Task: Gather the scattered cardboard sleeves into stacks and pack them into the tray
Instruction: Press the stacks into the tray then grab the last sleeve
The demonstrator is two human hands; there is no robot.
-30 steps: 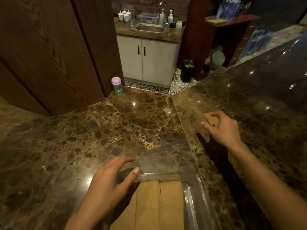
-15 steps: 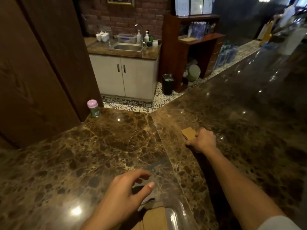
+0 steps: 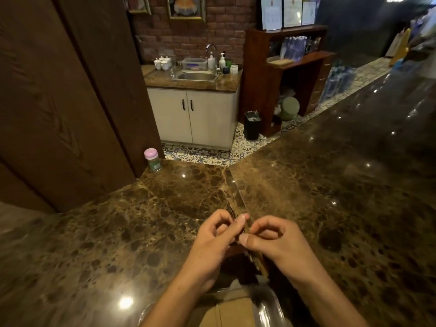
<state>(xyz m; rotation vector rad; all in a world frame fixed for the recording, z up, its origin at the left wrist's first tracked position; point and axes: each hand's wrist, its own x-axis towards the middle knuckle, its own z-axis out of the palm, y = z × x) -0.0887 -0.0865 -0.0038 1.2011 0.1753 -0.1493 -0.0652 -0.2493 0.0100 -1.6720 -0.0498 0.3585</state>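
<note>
Both hands meet over the marble counter just beyond the tray. My left hand (image 3: 218, 234) and my right hand (image 3: 274, 241) pinch a thin brown cardboard sleeve (image 3: 257, 258) between them. I see the sleeve edge-on, running from between the fingertips down toward the tray. The clear plastic tray (image 3: 271, 305) sits at the bottom edge, partly hidden by my forearms. Brown cardboard sleeves (image 3: 233, 312) lie flat inside it.
A small jar with a pink lid (image 3: 152, 160) stands at the counter's far left corner beside a dark wooden panel (image 3: 59, 102). The marble counter (image 3: 342, 197) stretches away to the right. Beyond it are a sink cabinet (image 3: 195, 119), a black bin (image 3: 252, 125) and shelves.
My right hand has carried the cardboard sleeve from the counter on the right back toward the tray. My left hand has risen to meet it and pinches the sleeve too. The view has tilted up.
</note>
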